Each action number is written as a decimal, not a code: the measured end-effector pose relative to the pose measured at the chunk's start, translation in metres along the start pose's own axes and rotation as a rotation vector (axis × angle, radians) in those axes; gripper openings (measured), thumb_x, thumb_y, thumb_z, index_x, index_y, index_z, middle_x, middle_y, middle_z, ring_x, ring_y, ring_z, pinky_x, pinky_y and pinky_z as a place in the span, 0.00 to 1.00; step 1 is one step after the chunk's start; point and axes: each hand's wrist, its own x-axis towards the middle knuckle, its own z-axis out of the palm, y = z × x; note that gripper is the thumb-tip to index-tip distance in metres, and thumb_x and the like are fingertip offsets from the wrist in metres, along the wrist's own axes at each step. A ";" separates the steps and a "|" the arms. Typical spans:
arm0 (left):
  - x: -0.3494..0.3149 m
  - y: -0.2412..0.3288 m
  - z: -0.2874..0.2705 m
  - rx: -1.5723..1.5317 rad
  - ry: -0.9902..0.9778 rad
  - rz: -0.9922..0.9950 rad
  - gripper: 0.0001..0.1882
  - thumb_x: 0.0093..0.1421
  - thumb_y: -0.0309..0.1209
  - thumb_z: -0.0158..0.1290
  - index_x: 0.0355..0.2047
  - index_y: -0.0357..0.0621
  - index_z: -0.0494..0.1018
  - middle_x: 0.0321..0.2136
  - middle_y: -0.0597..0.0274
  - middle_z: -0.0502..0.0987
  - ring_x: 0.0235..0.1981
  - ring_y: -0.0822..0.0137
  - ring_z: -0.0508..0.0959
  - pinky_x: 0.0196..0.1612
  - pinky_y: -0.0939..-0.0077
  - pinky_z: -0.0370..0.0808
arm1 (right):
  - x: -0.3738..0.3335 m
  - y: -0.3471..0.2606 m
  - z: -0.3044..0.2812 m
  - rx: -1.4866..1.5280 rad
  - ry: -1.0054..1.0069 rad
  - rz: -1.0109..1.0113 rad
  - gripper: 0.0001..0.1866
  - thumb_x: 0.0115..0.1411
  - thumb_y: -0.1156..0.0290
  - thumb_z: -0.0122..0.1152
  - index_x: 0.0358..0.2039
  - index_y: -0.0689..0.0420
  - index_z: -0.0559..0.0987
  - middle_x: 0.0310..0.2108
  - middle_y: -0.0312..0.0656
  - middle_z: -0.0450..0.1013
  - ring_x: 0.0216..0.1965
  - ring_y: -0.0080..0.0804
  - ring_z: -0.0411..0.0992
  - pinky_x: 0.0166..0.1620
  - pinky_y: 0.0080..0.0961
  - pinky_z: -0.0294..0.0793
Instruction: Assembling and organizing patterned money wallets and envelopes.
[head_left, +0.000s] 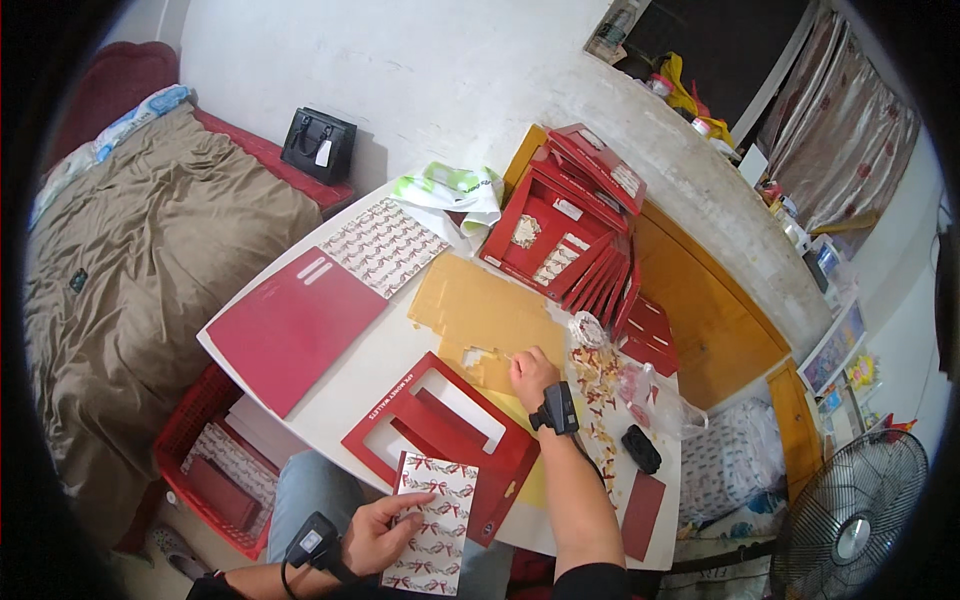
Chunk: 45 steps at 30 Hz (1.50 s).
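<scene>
Working at the yellow sheet seems best done with light fingertips, picking at one small edge only, so that the rest of it lies flat around its ragged cut-out. The card wants gentle pressure near its margin, to spare the printed face and thin edges; holding it steady and clear of the red box should help, and the scraps are best kept off its surface. That card is close in, by the near edge of the table, and overlaps a corner of the box as seen from above; whether the two touch cannot be told. The left hand grasps it by its left side, digits laid across the patterned face, entering low from the left. The right hand reaches farther forward, at the sheet's near end, its forearm rising almost straight from the lower edge of the view, wrist turned slightly left, fingers curled and gathered toward their tips. Whether those tips pinch anything is too small to tell, so its grip must be left undecided.
</scene>
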 end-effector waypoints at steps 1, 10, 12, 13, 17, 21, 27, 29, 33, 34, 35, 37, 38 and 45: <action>0.000 0.000 -0.001 0.020 -0.007 -0.019 0.15 0.64 0.24 0.49 0.51 0.38 0.73 0.34 0.67 0.79 0.32 0.81 0.74 0.36 0.85 0.72 | -0.001 0.000 -0.001 -0.029 -0.015 -0.040 0.03 0.52 0.73 0.61 0.25 0.56 0.76 0.28 0.44 0.71 0.27 0.47 0.73 0.29 0.38 0.74; -0.002 -0.004 0.001 0.003 -0.017 -0.013 0.16 0.64 0.24 0.49 0.52 0.40 0.73 0.32 0.68 0.78 0.29 0.82 0.74 0.33 0.87 0.71 | -0.004 0.010 -0.009 -0.204 -0.201 -0.333 0.02 0.51 0.73 0.55 0.23 0.56 0.73 0.27 0.42 0.69 0.31 0.39 0.73 0.34 0.34 0.75; -0.003 -0.002 0.000 -0.001 -0.017 -0.015 0.16 0.64 0.24 0.49 0.52 0.40 0.73 0.31 0.68 0.78 0.29 0.82 0.73 0.33 0.87 0.71 | -0.003 0.008 -0.011 -0.185 -0.206 -0.340 0.02 0.51 0.73 0.55 0.23 0.56 0.73 0.27 0.42 0.69 0.31 0.39 0.73 0.35 0.34 0.75; -0.003 -0.001 0.000 -0.004 -0.020 -0.016 0.16 0.64 0.24 0.49 0.52 0.40 0.73 0.31 0.68 0.78 0.29 0.82 0.73 0.33 0.87 0.71 | -0.002 0.007 -0.011 -0.168 -0.210 -0.345 0.02 0.51 0.73 0.56 0.23 0.56 0.73 0.27 0.42 0.69 0.32 0.39 0.73 0.35 0.34 0.75; -0.004 -0.001 0.000 -0.020 -0.021 -0.001 0.16 0.64 0.25 0.49 0.52 0.40 0.73 0.31 0.68 0.78 0.30 0.82 0.74 0.33 0.87 0.71 | -0.002 0.012 -0.009 -0.137 -0.241 -0.320 0.01 0.50 0.75 0.58 0.25 0.56 0.76 0.27 0.43 0.70 0.32 0.41 0.73 0.34 0.36 0.75; -0.005 0.001 -0.002 -0.018 -0.029 0.014 0.16 0.65 0.24 0.48 0.52 0.37 0.72 0.35 0.63 0.79 0.33 0.79 0.76 0.36 0.84 0.74 | -0.004 0.017 -0.008 -0.090 -0.166 -0.265 0.04 0.49 0.75 0.59 0.28 0.56 0.77 0.28 0.43 0.71 0.33 0.41 0.74 0.35 0.35 0.75; -0.005 0.003 -0.003 -0.050 -0.040 -0.022 0.16 0.65 0.25 0.48 0.53 0.39 0.72 0.35 0.66 0.79 0.33 0.81 0.75 0.36 0.85 0.73 | 0.007 0.008 -0.018 -0.173 -0.301 -0.368 0.04 0.47 0.75 0.60 0.26 0.56 0.77 0.29 0.43 0.72 0.34 0.42 0.73 0.36 0.36 0.75; -0.004 0.004 -0.003 -0.065 -0.045 -0.036 0.16 0.65 0.25 0.48 0.53 0.39 0.72 0.36 0.66 0.79 0.33 0.80 0.75 0.37 0.85 0.73 | 0.015 0.005 -0.021 -0.198 -0.358 -0.413 0.03 0.47 0.75 0.60 0.26 0.56 0.77 0.29 0.43 0.72 0.35 0.42 0.73 0.36 0.36 0.75; -0.003 0.000 -0.003 -0.047 -0.065 -0.006 0.16 0.65 0.25 0.48 0.53 0.38 0.72 0.37 0.65 0.79 0.35 0.80 0.76 0.39 0.84 0.73 | 0.032 0.001 -0.019 -0.282 -0.560 -0.367 0.05 0.53 0.72 0.54 0.25 0.57 0.77 0.32 0.47 0.73 0.36 0.44 0.74 0.39 0.38 0.76; -0.003 0.000 -0.004 -0.045 -0.067 -0.006 0.16 0.65 0.25 0.48 0.53 0.39 0.71 0.37 0.65 0.79 0.35 0.80 0.76 0.39 0.84 0.73 | 0.034 -0.002 -0.018 -0.306 -0.625 -0.265 0.05 0.53 0.72 0.54 0.26 0.58 0.78 0.33 0.48 0.74 0.37 0.45 0.74 0.40 0.39 0.75; -0.003 0.001 -0.003 -0.046 -0.069 -0.005 0.16 0.65 0.25 0.48 0.53 0.39 0.71 0.37 0.65 0.79 0.35 0.80 0.76 0.39 0.84 0.73 | 0.035 0.003 -0.016 -0.308 -0.625 -0.264 0.05 0.53 0.72 0.54 0.26 0.58 0.78 0.33 0.48 0.74 0.37 0.45 0.74 0.40 0.39 0.75; -0.004 0.002 -0.002 -0.059 -0.056 -0.009 0.16 0.65 0.25 0.48 0.53 0.39 0.72 0.36 0.65 0.79 0.34 0.80 0.75 0.38 0.84 0.73 | 0.036 0.011 -0.013 -0.177 -0.627 -0.161 0.09 0.52 0.68 0.58 0.28 0.60 0.80 0.35 0.53 0.76 0.39 0.48 0.75 0.42 0.40 0.75; -0.005 0.001 -0.003 -0.059 -0.051 -0.009 0.16 0.65 0.25 0.48 0.53 0.39 0.72 0.36 0.65 0.79 0.34 0.80 0.75 0.38 0.84 0.73 | 0.039 0.006 -0.012 -0.173 -0.627 -0.164 0.09 0.52 0.68 0.58 0.28 0.60 0.80 0.35 0.53 0.76 0.39 0.48 0.75 0.42 0.40 0.75; -0.007 -0.001 -0.005 -0.009 -0.049 0.002 0.16 0.65 0.23 0.47 0.52 0.35 0.71 0.38 0.59 0.80 0.34 0.76 0.79 0.38 0.82 0.76 | 0.035 0.032 0.009 -0.149 -0.548 0.069 0.05 0.46 0.68 0.60 0.19 0.55 0.78 0.19 0.47 0.75 0.24 0.48 0.75 0.31 0.41 0.74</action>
